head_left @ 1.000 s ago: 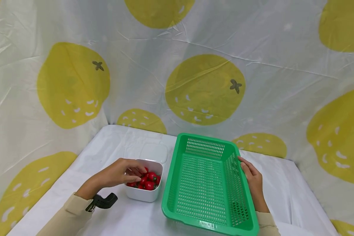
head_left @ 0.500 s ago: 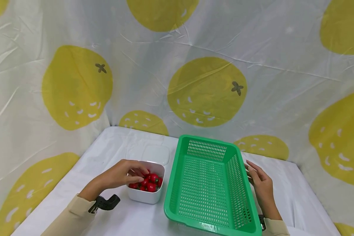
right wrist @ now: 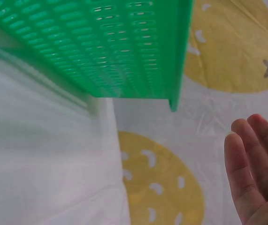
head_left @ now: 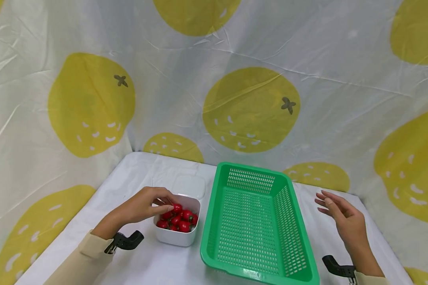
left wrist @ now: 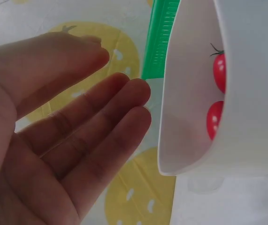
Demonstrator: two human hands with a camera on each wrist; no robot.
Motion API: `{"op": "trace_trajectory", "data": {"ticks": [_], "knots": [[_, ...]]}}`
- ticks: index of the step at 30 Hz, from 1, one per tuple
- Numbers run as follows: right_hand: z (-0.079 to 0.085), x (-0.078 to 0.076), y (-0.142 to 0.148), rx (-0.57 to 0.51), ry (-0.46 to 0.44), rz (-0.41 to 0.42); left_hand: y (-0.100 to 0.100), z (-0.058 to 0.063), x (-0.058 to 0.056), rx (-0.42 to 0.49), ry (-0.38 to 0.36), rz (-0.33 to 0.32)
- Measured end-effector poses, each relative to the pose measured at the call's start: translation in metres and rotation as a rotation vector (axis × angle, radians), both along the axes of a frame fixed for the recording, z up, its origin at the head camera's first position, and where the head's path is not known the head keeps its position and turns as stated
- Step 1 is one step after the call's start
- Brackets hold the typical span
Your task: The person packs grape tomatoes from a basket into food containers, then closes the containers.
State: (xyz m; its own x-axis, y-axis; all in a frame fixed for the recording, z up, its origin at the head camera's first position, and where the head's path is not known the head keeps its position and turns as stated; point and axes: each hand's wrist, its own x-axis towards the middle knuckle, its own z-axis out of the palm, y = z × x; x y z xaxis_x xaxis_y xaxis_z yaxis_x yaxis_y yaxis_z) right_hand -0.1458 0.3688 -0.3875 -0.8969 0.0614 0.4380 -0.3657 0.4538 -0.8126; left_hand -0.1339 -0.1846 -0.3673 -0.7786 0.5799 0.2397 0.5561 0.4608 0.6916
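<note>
My left hand reaches over the left rim of a white square container, fingers bent loosely downward. Inside lie several red cherry tomatoes with green stems. In the head view a tomato shows right at the fingertips. The left wrist view has the thumb and fingers apart with nothing between them, beside the container's wall. To the right stands a large green perforated basket with nothing in it. My right hand hovers off the basket's right side, fingers extended, holding nothing.
A clear flat lid lies behind the white container. White cloth covers the table, and a curtain with yellow fruit prints hangs behind and at the sides.
My right hand has let go of the basket's right rim and moved away to the right. The left hand stays over the tomatoes, slightly raised.
</note>
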Motion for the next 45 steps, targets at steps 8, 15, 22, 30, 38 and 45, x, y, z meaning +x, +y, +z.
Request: {"op": "trace_trajectory", "data": {"ticks": [8,15,22,30,38,45], "knots": [[0.057,0.006,-0.032,0.141,0.081,0.061,-0.007,0.024,-0.009,-0.024,0.064,0.027],[0.097,-0.003,-0.092,0.091,0.076,0.269,-0.007,0.042,-0.024,-0.017,0.097,0.040],[0.123,-0.016,-0.152,0.032,-0.088,0.474,0.000,0.057,-0.045,-0.038,0.118,0.046],[0.130,-0.046,-0.208,-0.032,-0.319,0.550,0.004,0.069,-0.072,-0.040,0.050,0.041],[0.118,-0.088,-0.264,-0.083,-0.613,0.540,0.000,0.067,-0.104,0.025,-0.226,0.067],[0.102,-0.116,-0.299,-0.079,-0.745,0.482,0.000,0.062,-0.125,0.066,-0.413,0.203]]}}
